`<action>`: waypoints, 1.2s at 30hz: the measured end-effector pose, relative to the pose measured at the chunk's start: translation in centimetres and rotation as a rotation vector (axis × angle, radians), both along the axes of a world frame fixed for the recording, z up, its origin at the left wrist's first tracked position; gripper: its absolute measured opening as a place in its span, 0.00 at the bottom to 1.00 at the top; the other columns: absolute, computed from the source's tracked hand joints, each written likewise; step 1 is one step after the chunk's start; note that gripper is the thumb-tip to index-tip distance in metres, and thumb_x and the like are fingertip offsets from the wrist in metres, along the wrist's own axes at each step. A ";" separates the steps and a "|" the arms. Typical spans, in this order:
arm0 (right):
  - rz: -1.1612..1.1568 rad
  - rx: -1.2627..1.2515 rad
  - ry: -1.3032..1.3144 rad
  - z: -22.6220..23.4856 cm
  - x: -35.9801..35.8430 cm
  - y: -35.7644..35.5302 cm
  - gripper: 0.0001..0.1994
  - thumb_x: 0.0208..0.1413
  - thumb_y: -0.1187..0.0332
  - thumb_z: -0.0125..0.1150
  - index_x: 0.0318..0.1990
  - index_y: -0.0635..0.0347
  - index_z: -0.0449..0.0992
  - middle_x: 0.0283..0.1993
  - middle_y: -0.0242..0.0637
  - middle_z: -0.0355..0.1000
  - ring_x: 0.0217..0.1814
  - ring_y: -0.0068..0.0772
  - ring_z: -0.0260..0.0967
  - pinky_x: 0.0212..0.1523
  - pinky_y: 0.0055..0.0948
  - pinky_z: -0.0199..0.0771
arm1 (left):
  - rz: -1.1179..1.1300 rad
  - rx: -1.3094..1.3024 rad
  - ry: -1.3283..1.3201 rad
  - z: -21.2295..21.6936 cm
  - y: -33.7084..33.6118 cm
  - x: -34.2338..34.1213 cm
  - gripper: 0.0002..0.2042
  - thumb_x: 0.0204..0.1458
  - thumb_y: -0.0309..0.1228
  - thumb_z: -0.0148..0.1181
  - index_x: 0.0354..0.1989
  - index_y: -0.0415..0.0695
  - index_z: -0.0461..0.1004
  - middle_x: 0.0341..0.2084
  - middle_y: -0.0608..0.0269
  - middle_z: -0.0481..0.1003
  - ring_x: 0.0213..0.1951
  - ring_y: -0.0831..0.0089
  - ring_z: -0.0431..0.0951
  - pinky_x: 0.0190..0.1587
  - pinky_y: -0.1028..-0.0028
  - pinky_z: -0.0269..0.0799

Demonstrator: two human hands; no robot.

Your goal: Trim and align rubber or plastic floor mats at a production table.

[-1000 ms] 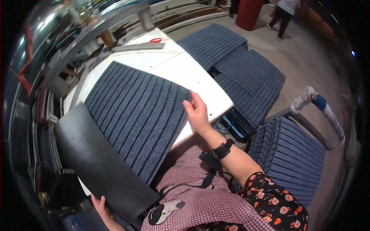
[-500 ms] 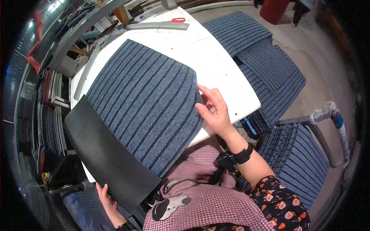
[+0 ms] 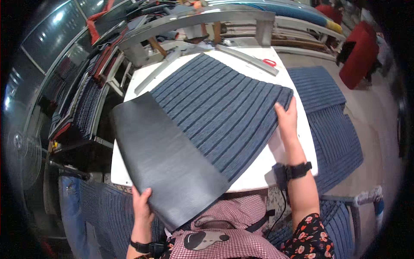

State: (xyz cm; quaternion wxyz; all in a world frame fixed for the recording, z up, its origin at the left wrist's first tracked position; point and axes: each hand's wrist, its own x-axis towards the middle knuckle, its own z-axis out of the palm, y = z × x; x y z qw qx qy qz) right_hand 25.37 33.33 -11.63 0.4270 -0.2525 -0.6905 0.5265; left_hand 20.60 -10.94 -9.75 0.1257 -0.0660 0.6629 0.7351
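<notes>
Head view. A blue ribbed mat (image 3: pixel 224 108) lay across the white table (image 3: pixel 297 142), reaching from the far edge toward the near edge. Its near-left end was folded over, showing the dark grey backing (image 3: pixel 159 155), which hung past the table's near edge. The left hand (image 3: pixel 141 206) pinched the backing's near edge, thumb on top, the fingers hidden beneath. The right hand (image 3: pixel 287 118) gripped the mat's right corner near the table's right edge, fingers pressed flat on top; whether the thumb curled under could not be told. A black wrist strap (image 3: pixel 298 170) sat on the right forearm.

Red-handled scissors (image 3: pixel 270 62) lay at the far right corner of the table, beside a long grey ruler (image 3: pixel 248 59). More blue mats (image 3: pixel 332 125) lay on the floor to the right, partly cut off by the table edge. A stack of mats (image 3: pixel 86 103) on a rack at left was dim and hard to make out. No labels or packages could be made out.
</notes>
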 end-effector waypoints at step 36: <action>0.248 -0.671 0.096 -2.5 -3.2 -5.2 0.24 0.50 0.82 0.42 0.57 0.68 0.49 0.41 0.44 0.65 0.39 0.32 0.67 0.38 0.32 0.70 | 0.042 0.433 -0.032 -1.0 9.3 -9.5 0.24 0.55 0.35 0.49 0.57 0.38 0.53 0.50 0.50 0.64 0.50 0.56 0.66 0.51 0.57 0.64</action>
